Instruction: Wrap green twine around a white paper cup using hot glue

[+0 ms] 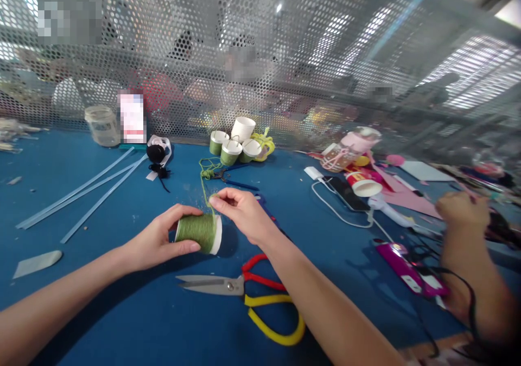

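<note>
Lying on its side, a paper cup [197,232] is wrapped in green yarn with its white rim facing right. My left hand [163,237] grips it from the left, fingers over the top and thumb below. Just above the rim, my right hand [240,209] pinches a strand of green yarn [205,192] between thumb and fingertips. That strand runs back to a small loose heap of green yarn [208,172] on the table. Below my hands lie large scissors [217,286] with one red and one yellow handle, partly behind my right forearm. Blue-handled pliers [228,178] rest beyond.
Green-wrapped cups [231,153] and a white cup [243,128] stand at the back. A phone [132,119], a jar [101,126] and clear strips [89,187] are left. Rightward lie a cabled phone [345,193], a glue gun [391,210] and another person's hand [464,210].
</note>
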A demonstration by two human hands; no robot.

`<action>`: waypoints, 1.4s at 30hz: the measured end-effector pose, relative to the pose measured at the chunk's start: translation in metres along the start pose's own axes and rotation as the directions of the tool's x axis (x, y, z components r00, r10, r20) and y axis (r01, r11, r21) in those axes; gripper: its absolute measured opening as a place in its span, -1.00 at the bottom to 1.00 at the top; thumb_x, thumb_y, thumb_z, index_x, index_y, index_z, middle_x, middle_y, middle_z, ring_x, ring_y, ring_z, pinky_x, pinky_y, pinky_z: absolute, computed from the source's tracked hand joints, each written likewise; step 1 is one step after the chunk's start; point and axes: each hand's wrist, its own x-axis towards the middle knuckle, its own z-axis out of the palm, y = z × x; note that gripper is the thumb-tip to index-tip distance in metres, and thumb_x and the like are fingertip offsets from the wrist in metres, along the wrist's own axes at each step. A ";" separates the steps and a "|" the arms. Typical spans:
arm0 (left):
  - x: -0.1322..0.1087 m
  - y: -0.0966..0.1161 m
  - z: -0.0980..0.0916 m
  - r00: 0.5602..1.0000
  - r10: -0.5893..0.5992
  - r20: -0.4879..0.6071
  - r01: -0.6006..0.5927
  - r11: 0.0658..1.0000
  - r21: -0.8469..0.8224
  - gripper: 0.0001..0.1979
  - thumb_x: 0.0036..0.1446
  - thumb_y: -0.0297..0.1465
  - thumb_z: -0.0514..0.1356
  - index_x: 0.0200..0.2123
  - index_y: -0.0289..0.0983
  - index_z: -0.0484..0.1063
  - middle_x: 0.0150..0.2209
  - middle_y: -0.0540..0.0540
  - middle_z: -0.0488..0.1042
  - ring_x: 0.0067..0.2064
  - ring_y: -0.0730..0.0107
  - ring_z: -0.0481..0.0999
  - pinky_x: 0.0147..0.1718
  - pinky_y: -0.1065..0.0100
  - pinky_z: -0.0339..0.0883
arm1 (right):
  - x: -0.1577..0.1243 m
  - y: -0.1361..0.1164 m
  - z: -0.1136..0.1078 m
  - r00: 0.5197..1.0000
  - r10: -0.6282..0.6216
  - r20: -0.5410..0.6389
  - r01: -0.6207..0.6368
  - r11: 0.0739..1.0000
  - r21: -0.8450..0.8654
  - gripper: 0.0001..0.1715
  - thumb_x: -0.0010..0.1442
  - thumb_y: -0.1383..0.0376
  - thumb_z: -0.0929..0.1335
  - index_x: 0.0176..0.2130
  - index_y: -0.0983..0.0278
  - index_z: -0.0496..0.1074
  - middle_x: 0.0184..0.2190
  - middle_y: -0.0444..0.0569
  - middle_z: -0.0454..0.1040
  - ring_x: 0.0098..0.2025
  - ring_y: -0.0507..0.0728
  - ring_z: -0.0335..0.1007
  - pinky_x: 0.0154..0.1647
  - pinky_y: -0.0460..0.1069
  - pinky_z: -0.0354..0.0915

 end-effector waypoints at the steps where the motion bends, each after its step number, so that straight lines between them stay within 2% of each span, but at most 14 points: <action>1: 0.000 0.000 0.000 1.000 0.004 0.014 -0.004 1.000 0.016 -0.57 0.07 -0.26 0.19 0.00 -0.22 0.22 -0.12 -0.12 0.35 -0.14 0.24 0.40 -0.16 0.26 0.32 | 0.003 -0.001 0.000 1.000 -0.006 0.004 0.006 1.000 0.002 -0.75 0.01 0.13 0.37 -0.48 0.27 0.36 -0.56 -0.19 0.31 -0.50 -0.01 0.18 -0.41 -0.06 0.15; 8: -0.002 0.001 0.000 0.999 0.009 0.051 -0.011 0.999 0.040 -0.58 0.08 -0.26 0.19 0.00 -0.21 0.22 -0.12 -0.10 0.35 -0.15 0.25 0.41 -0.17 0.29 0.31 | 0.021 -0.008 0.001 0.999 -0.039 -0.022 0.038 0.999 -0.007 -0.71 0.01 0.11 0.36 -0.50 0.27 0.31 -0.64 -0.22 0.25 -0.60 -0.05 0.11 -0.59 -0.10 0.07; 13: -0.003 0.005 -0.001 0.998 0.038 0.057 -0.041 0.998 0.050 -0.61 0.09 -0.27 0.18 -0.02 -0.22 0.23 -0.11 -0.10 0.35 -0.13 0.25 0.39 -0.14 0.30 0.29 | 0.030 -0.011 0.005 0.999 -0.018 0.036 0.018 1.000 -0.016 -0.79 0.08 0.20 0.32 -0.49 0.27 0.26 -0.62 -0.19 0.34 -0.62 -0.06 0.19 -0.65 -0.14 0.10; 17: -0.003 0.005 -0.001 0.995 0.022 0.094 -0.024 0.999 0.021 -0.61 0.08 -0.27 0.18 -0.03 -0.23 0.22 -0.10 -0.12 0.35 -0.13 0.25 0.39 -0.14 0.28 0.30 | 0.035 -0.010 0.008 0.991 0.041 0.128 -0.058 0.990 0.132 -0.82 0.07 0.26 0.33 -0.47 0.26 0.22 -0.52 -0.14 0.46 -0.63 -0.06 0.27 -0.67 -0.14 0.15; 20: -0.002 0.006 -0.001 0.993 0.007 0.118 -0.008 1.000 0.013 -0.60 0.07 -0.26 0.18 -0.03 -0.23 0.23 -0.11 -0.11 0.37 -0.14 0.24 0.40 -0.16 0.28 0.32 | 0.036 -0.011 0.011 0.984 0.063 0.165 -0.103 0.964 0.246 -0.83 0.02 0.30 0.36 -0.48 0.27 0.24 -0.55 -0.15 0.46 -0.60 -0.05 0.31 -0.62 -0.14 0.19; 24: -0.003 0.005 0.002 0.993 -0.005 0.116 0.000 0.999 0.044 -0.61 0.06 -0.26 0.19 -0.06 -0.23 0.21 -0.16 -0.09 0.38 -0.20 0.26 0.42 -0.24 0.30 0.34 | 0.038 -0.014 0.016 0.991 0.041 0.127 -0.075 0.959 0.272 -0.88 -0.04 0.39 0.38 -0.46 0.29 0.31 -0.60 -0.20 0.42 -0.62 -0.09 0.21 -0.61 -0.15 0.14; 27: -0.004 0.004 0.003 0.995 0.027 0.100 -0.036 0.996 0.086 -0.60 0.04 -0.27 0.21 -0.08 -0.23 0.18 -0.14 -0.13 0.37 -0.17 0.23 0.42 -0.22 0.26 0.34 | 0.043 -0.015 0.018 0.993 0.021 0.113 -0.049 0.968 0.247 -0.90 -0.03 0.40 0.37 -0.44 0.28 0.33 -0.59 -0.21 0.40 -0.64 -0.11 0.15 -0.64 -0.15 0.11; 32: -0.005 0.005 0.002 0.979 0.150 0.135 -0.167 0.978 0.125 -0.48 0.09 -0.33 0.18 0.10 -0.17 0.08 0.03 -0.17 0.29 0.00 0.19 0.35 -0.06 0.23 0.28 | 0.057 -0.006 0.026 0.996 0.027 0.084 -0.031 0.999 0.042 -0.92 0.04 0.40 0.33 -0.45 0.26 0.30 -0.58 -0.19 0.40 -0.62 -0.08 0.20 -0.61 -0.14 0.20; 36: -0.004 0.009 0.001 0.963 0.197 0.182 -0.224 0.964 0.143 -0.56 0.13 -0.34 0.15 0.09 -0.18 0.17 0.02 -0.17 0.28 0.03 0.19 0.33 -0.01 0.24 0.24 | 0.066 0.002 0.029 0.996 0.062 0.069 -0.052 0.988 -0.143 -0.86 0.02 0.46 0.33 -0.49 0.26 0.30 -0.65 -0.19 0.38 -0.62 -0.04 0.29 -0.57 -0.11 0.25; 39: -0.002 0.008 0.001 0.967 0.211 0.146 -0.233 0.961 0.152 -0.59 0.12 -0.33 0.16 0.04 -0.21 0.21 0.01 -0.18 0.29 0.02 0.19 0.33 -0.02 0.24 0.25 | 0.066 -0.002 0.016 0.998 0.061 -0.007 -0.059 0.938 -0.343 -0.85 0.03 0.45 0.32 -0.52 0.26 0.30 -0.67 -0.18 0.35 -0.62 0.00 0.32 -0.55 -0.10 0.23; 42: -0.001 0.006 -0.002 0.972 0.210 0.102 -0.226 0.956 0.189 -0.60 0.12 -0.32 0.17 0.03 -0.22 0.20 0.00 -0.18 0.30 0.01 0.20 0.34 -0.03 0.24 0.26 | 0.054 -0.010 -0.013 0.992 0.029 -0.124 -0.091 0.844 -0.528 -0.84 0.12 0.32 0.28 -0.50 0.26 0.30 -0.67 -0.16 0.34 -0.58 0.03 0.33 -0.50 -0.08 0.19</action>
